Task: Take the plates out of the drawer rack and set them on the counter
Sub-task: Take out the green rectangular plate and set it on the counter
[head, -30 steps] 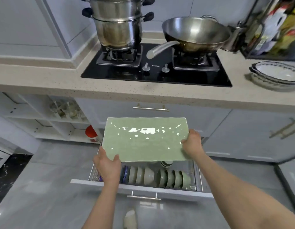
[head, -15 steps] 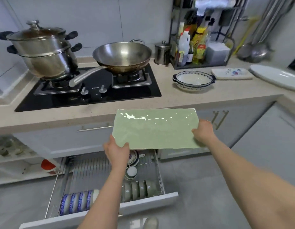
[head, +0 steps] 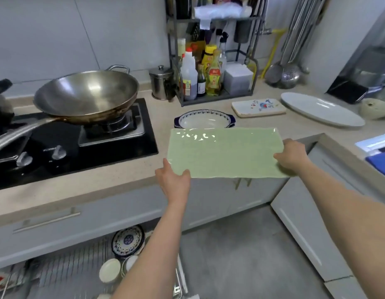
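Note:
I hold a pale green rectangular plate (head: pixel 225 153) level over the front edge of the counter (head: pixel 122 186). My left hand (head: pixel 173 183) grips its near left corner, and my right hand (head: pixel 292 155) grips its right end. Below at the lower left, the open drawer rack (head: pixel 64 266) holds a blue patterned plate (head: pixel 128 241) standing on edge and small pale dishes (head: pixel 110 270). On the counter beyond the green plate lie a blue-rimmed bowl (head: pixel 203 118), a small painted rectangular plate (head: pixel 258 107) and a long white oval platter (head: pixel 321 108).
A steel wok (head: pixel 86 96) sits on the black hob (head: pixel 79 143) to the left, its handle pointing toward the left. A wire shelf of bottles (head: pixel 211 78) and a steel canister (head: pixel 161 83) stand at the back. Ladles (head: pixel 282 72) hang at the right corner.
Both hands have raised the green plate from over the drawer and carried it right, up to counter level. My view has swung right, and the drawer is now at the lower left.

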The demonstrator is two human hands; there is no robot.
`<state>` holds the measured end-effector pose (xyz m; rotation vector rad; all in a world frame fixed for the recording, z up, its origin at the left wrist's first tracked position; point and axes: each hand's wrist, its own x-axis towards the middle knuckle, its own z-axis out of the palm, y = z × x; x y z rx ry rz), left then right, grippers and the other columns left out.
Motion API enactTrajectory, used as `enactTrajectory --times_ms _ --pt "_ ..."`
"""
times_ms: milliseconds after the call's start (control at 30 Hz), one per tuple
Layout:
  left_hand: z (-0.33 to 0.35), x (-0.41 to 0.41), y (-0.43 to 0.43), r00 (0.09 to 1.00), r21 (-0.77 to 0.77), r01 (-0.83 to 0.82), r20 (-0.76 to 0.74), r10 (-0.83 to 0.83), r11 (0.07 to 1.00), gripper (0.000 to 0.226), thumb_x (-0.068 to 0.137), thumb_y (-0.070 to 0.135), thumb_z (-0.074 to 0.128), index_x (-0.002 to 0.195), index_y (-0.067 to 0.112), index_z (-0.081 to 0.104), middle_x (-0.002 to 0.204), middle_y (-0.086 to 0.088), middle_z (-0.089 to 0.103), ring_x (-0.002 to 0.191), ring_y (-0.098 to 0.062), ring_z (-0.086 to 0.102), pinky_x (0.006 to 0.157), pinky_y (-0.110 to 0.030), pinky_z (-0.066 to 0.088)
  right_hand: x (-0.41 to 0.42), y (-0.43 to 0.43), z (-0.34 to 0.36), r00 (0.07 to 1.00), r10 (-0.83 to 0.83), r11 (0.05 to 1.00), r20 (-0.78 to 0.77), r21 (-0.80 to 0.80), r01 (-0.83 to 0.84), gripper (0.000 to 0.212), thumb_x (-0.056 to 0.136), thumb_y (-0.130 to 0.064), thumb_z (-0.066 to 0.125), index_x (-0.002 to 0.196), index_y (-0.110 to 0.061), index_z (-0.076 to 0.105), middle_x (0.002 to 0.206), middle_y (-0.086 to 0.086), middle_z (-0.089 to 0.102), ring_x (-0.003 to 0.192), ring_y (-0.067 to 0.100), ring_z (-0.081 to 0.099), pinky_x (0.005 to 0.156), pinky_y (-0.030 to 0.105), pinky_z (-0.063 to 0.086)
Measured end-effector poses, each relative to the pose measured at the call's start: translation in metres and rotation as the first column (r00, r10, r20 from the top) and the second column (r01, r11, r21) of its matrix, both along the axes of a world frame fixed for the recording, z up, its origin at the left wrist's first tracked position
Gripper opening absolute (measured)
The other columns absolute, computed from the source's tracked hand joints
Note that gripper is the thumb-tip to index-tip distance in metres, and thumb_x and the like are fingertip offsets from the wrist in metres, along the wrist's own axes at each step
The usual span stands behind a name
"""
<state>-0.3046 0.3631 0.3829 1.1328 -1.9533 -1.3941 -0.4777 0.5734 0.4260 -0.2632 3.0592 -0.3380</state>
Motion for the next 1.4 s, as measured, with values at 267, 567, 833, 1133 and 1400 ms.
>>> enactTrajectory --times_ms 267,567,833,1133,1400 --pt "0.025 -0.119 0.029 1.0 -0.049 0.03 -0.007 -0.031 0.998 0.049 0.076 0.008 0.061 0.122 0.004 0.046 0.119 -0.017 0.042 0.093 -0.028 0.05 0.079 -0.026 0.042 -0.105 0.03 0.022 1.0 -0.025 0.998 -0.007 -0.061 0.025 0.033 0.084 -0.005 0.055 0.113 0.013 0.055 0.119 0.031 0.057 0.112 0.044 0.051 0.095 0.041 0.039" --pt "0.023 -0.241 0.07 1.0 0.004 -0.021 0.015 0.021 1.0 0.053 0.077 0.011 0.062 0.125 0.001 0.043 0.119 -0.017 0.042 0.101 -0.033 0.052 0.092 -0.037 0.047 -0.254 0.058 0.022 0.999 0.025 0.999 -0.044 -0.035 -0.026 0.033 0.084 -0.009 0.058 0.112 0.008 0.056 0.118 0.028 0.058 0.11 0.043 0.05 0.096 0.041 0.037" --pt "0.01 -0.352 0.1 0.988 0.0 -0.146 0.051 0.146 0.989 0.044 0.077 0.006 0.062 0.118 0.003 0.046 0.116 -0.018 0.044 0.082 -0.019 0.04 0.076 -0.021 0.037 -0.383 0.064 0.009 0.992 0.128 0.992 0.014 -0.016 -0.127 0.039 0.083 -0.01 0.06 0.116 0.009 0.054 0.121 0.029 0.057 0.113 0.043 0.051 0.096 0.042 0.039" --pt "-0.02 -0.418 0.105 0.97 -0.004 -0.223 0.095 0.223 0.975 0.051 0.08 0.008 0.063 0.126 0.003 0.04 0.118 -0.019 0.041 0.092 -0.024 0.043 0.079 -0.024 0.038 -0.46 0.048 -0.032 0.98 0.18 0.982 0.083 -0.072 -0.175 0.042 0.084 -0.011 0.06 0.121 0.008 0.05 0.124 0.028 0.055 0.117 0.041 0.049 0.098 0.04 0.037" --pt "-0.036 -0.441 0.101 0.955 -0.025 -0.267 0.125 0.268 0.963 0.051 0.08 0.009 0.062 0.125 0.006 0.039 0.117 -0.017 0.04 0.084 -0.016 0.036 0.079 -0.022 0.036 -0.49 0.035 -0.058 0.971 0.21 0.976 0.112 -0.086 -0.201 0.044 0.085 -0.011 0.06 0.123 0.008 0.048 0.125 0.029 0.054 0.118 0.041 0.048 0.098 0.04 0.037"
